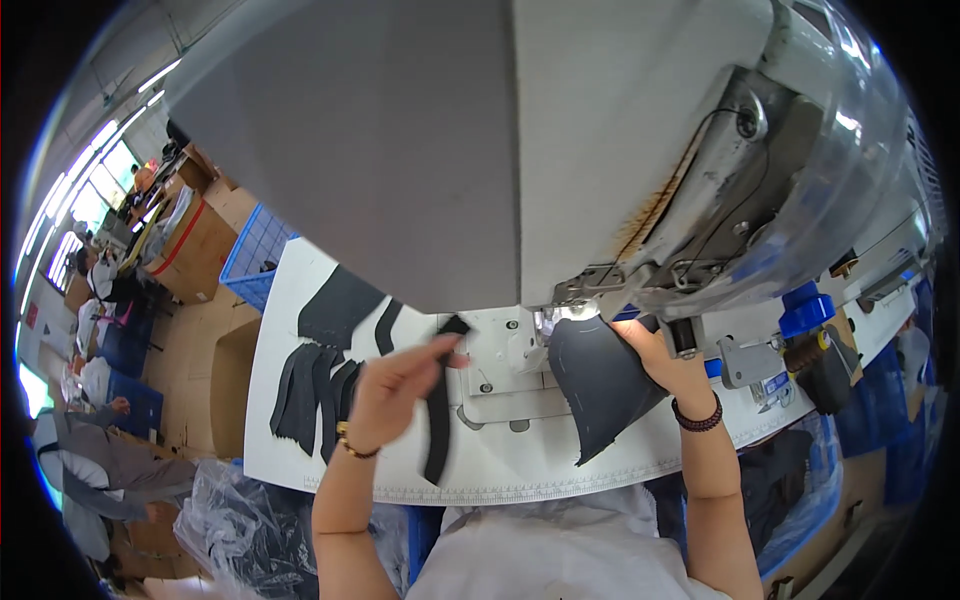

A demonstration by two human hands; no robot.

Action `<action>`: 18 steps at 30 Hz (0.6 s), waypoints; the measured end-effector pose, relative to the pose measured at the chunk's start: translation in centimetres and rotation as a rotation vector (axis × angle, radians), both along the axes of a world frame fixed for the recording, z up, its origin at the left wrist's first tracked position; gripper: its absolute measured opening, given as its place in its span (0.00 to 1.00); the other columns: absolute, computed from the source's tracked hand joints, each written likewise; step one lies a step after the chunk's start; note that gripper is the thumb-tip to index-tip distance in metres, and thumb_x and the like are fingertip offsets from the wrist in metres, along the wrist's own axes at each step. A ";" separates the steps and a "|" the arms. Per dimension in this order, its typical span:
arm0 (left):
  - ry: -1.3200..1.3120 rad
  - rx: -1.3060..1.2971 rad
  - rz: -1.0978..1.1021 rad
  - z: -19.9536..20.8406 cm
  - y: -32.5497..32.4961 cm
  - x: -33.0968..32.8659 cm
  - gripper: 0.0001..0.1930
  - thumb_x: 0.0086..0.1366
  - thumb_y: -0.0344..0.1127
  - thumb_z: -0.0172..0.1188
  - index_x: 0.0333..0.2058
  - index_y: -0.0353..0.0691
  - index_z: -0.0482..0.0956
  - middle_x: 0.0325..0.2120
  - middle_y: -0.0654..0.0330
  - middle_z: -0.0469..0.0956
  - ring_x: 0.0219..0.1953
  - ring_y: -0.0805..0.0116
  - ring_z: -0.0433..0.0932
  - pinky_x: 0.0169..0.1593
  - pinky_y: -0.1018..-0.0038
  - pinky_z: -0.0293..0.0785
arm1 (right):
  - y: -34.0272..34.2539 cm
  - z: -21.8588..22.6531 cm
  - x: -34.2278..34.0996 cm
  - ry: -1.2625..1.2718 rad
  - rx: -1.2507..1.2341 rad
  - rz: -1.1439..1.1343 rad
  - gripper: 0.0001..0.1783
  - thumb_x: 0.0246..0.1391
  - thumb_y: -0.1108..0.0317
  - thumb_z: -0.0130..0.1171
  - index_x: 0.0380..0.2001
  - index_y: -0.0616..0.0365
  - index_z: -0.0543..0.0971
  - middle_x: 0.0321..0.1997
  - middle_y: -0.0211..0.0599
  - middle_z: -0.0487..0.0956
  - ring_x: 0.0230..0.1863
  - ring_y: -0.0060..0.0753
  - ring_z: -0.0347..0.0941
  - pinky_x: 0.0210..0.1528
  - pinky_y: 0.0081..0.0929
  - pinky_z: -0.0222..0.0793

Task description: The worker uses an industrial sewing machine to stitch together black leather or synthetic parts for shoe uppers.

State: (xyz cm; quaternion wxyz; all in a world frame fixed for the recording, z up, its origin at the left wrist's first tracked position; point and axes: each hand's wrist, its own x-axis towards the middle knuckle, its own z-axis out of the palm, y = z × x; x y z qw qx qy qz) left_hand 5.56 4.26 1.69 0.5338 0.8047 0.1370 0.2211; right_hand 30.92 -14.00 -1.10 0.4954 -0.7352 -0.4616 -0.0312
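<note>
My left hand [400,388], slightly blurred, pinches a narrow black fabric strip [438,430] near its upper end. The strip hangs down over the white table, left of the needle area. My right hand [668,358] grips a dark grey curved fabric piece [602,378] at its upper right edge, with some fingers hidden under the machine head. That piece lies beside the presser foot of a sewing machine [420,150]. To the left, several dark strips [297,400] lie stacked below a wider dark grey piece [340,305].
The sewing machine's large head fills the upper view. A printed ruler [560,487] follows the near edge of the white table. A blue crate [255,255] stands beyond the table's left side, near cardboard boxes. Clear plastic bags [245,515] lie below left. Other people work farther left.
</note>
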 end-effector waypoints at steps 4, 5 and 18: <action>-0.053 0.175 -0.402 1.4 -2.7 3.4 0.30 0.50 0.16 0.45 0.56 0.32 0.61 0.47 0.50 0.72 0.29 0.66 0.70 0.37 0.75 0.68 | -0.3 -0.4 -0.1 -0.040 -0.065 -0.041 0.11 0.44 0.64 0.62 0.32 0.57 0.80 0.31 0.35 0.79 0.34 0.33 0.74 0.40 0.27 0.67; -0.112 0.324 -0.392 1.7 -3.2 4.2 0.29 0.48 0.15 0.47 0.53 0.29 0.65 0.45 0.47 0.73 0.29 0.62 0.71 0.38 0.73 0.68 | -0.4 0.0 -0.4 -0.033 -0.131 -0.028 0.10 0.44 0.65 0.61 0.31 0.57 0.81 0.33 0.35 0.79 0.36 0.32 0.75 0.41 0.26 0.67; -0.205 1.035 -0.002 0.9 -3.8 5.6 0.21 0.40 0.21 0.60 0.38 0.41 0.80 0.26 0.63 0.71 0.28 0.70 0.70 0.27 0.78 0.70 | 0.3 2.7 -1.3 0.077 0.228 0.269 0.13 0.35 0.71 0.67 0.29 0.58 0.79 0.31 0.36 0.79 0.31 0.33 0.77 0.33 0.23 0.70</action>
